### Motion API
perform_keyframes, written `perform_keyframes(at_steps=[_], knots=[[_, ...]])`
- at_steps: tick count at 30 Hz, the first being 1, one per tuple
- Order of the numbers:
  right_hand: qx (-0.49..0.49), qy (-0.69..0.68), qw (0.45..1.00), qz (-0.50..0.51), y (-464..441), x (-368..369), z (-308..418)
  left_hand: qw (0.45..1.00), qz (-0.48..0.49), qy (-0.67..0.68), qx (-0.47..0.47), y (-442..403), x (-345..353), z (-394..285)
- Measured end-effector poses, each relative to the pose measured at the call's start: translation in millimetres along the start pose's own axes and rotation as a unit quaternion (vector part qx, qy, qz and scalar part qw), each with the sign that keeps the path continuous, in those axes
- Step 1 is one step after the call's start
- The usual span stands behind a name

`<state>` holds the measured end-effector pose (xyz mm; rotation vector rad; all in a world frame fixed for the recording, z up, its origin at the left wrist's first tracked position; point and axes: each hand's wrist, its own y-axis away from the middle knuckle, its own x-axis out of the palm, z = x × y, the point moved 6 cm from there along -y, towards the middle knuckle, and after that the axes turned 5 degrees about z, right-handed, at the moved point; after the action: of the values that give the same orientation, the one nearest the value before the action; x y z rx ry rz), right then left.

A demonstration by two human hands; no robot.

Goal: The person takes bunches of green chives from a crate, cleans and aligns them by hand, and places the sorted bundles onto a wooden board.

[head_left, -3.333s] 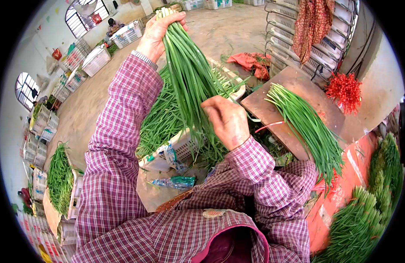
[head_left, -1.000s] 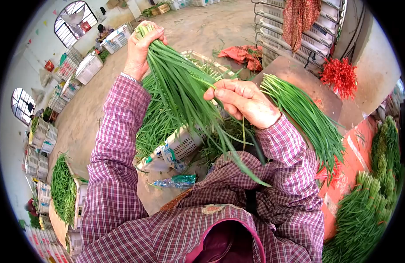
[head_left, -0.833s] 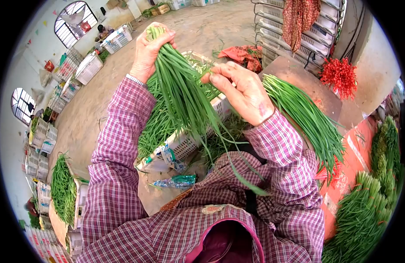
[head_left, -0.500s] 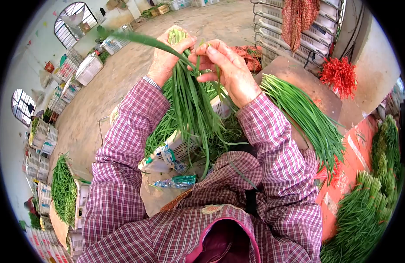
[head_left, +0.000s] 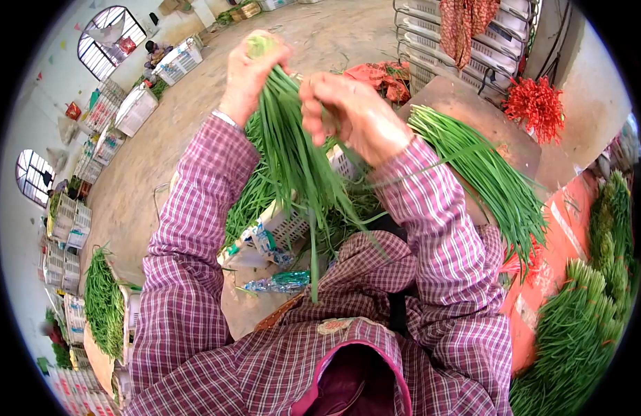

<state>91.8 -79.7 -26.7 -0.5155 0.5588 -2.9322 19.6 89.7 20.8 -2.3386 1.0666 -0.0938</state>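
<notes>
My left hand (head_left: 248,73) is closed around a bunch of green garlic chives (head_left: 289,132), near its pale stem ends. The leaves hang down toward my lap. Just right of the bunch, my right hand (head_left: 352,114) has its fingers curled in, and a blurred loose chive leaf (head_left: 431,166) trails from it across the sleeve. Its fingertips are smeared by motion. Below both hands, a white plastic crate (head_left: 289,229) holds more loose chives. A neat pile of chives (head_left: 480,173) lies on a board (head_left: 445,104) to the right.
Red ties (head_left: 535,111) hang in a tuft by the stacked crates (head_left: 431,41). Several chive bundles (head_left: 577,333) stand at lower right on a red surface (head_left: 567,208). Another chive-filled crate (head_left: 130,305) is at left. A person (head_left: 154,52) sits by far crates.
My left hand has moved slightly up and left with the chives. My right hand has curled its fingers in, and the long leaf that stuck out leftward now trails rightward over my right sleeve.
</notes>
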Motion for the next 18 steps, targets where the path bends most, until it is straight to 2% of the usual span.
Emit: perform_keyframes(at_steps=[1,3,4,5,7,8,10,11,13,15,16,17,18], knots=[[0.009,-0.023,0.999,0.045,8.7,9.8,-3.1,0.999,-0.042,0.026,-0.006,-5.7,-16.4,6.7],[0.047,0.084,0.991,0.090,36.6,34.3,-17.3,0.994,-0.080,0.071,-0.028,-10.2,-53.1,6.6],[-0.046,0.191,0.976,0.094,50.3,44.7,-29.3,0.987,-0.101,0.121,-0.022,-13.7,-71.2,9.4],[-0.137,0.292,0.941,0.100,65.5,55.7,-48.3,0.989,-0.071,0.133,-0.001,-18.8,-89.2,10.3],[-0.193,0.519,0.828,0.083,99.2,72.6,-67.4,0.981,-0.035,0.185,0.041,-21.0,-105.8,-3.8],[-0.195,0.518,0.828,0.084,107.7,71.5,-67.6,0.978,-0.024,0.201,0.046,-21.1,-113.6,-9.4],[0.055,0.601,0.789,0.118,115.5,60.0,-73.5,0.973,-0.036,0.224,0.049,-19.9,-125.1,-17.1],[0.097,0.582,0.797,0.130,113.3,55.6,-52.4,0.973,-0.036,0.223,0.050,-19.1,-131.0,-20.6],[-0.023,0.537,0.839,0.083,112.3,45.3,-15.8,0.960,-0.001,0.275,0.056,-20.0,-132.8,-28.6],[-0.056,0.486,0.872,-0.026,106.9,30.1,7.2,0.953,-0.015,0.297,0.063,-19.1,-132.9,-35.0],[-0.015,0.450,0.889,-0.083,103.9,24.0,11.7,0.952,-0.013,0.299,0.069,-17.8,-130.5,-37.3],[-0.021,0.433,0.893,-0.118,99.7,16.9,6.1,0.951,-0.010,0.299,0.075,-16.6,-128.6,-39.8],[-0.045,0.478,0.869,-0.118,94.5,17.0,1.9,0.951,-0.009,0.299,0.075,-16.8,-127.2,-41.0]])
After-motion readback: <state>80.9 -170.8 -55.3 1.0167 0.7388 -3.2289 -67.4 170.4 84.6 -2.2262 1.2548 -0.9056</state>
